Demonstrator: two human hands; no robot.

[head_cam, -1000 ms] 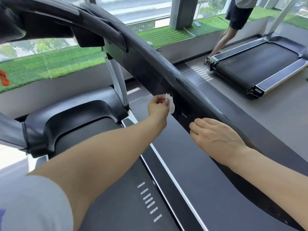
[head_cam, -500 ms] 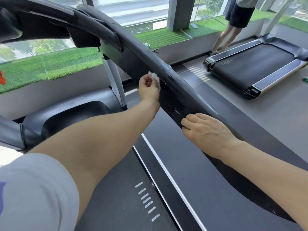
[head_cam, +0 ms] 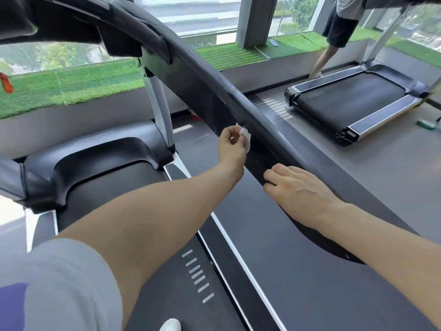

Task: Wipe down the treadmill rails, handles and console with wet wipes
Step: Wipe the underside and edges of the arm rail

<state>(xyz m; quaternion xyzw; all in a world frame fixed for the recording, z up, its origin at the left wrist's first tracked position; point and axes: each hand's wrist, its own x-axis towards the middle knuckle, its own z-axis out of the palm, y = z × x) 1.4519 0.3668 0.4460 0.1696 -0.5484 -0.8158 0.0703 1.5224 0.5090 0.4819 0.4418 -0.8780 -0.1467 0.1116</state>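
Up close, the left hand (head_cam: 232,145) pinches a small crumpled white wet wipe (head_cam: 245,137) between thumb and fingertips and holds it against the inner face of the treadmill's black right handrail (head_cam: 214,91), partway along its length. That handrail runs as a thick dark bar from the console (head_cam: 59,22) at the upper left down toward the lower right. The right hand (head_cam: 298,189) lies just below the wipe on the same handrail, its fingers bent over the rail's lower edge and pressing on it; it carries nothing. The two hands are near each other but apart.

Below the arms lies the black running belt (head_cam: 167,283), with a row of short white dashes printed on it, and a silver-edged side rail (head_cam: 241,266) beside it. A grey motor cover (head_cam: 95,151) sits at the front of the deck under a silver upright (head_cam: 160,99). A grey sleeve (head_cam: 59,283) covers the left upper arm, and a white shoe tip (head_cam: 170,325) shows at the bottom edge.

At the upper right stands a second treadmill (head_cam: 353,103), with another person's leg (head_cam: 322,58) beside it. Green artificial turf (head_cam: 71,87) lines the ledge under the windows.
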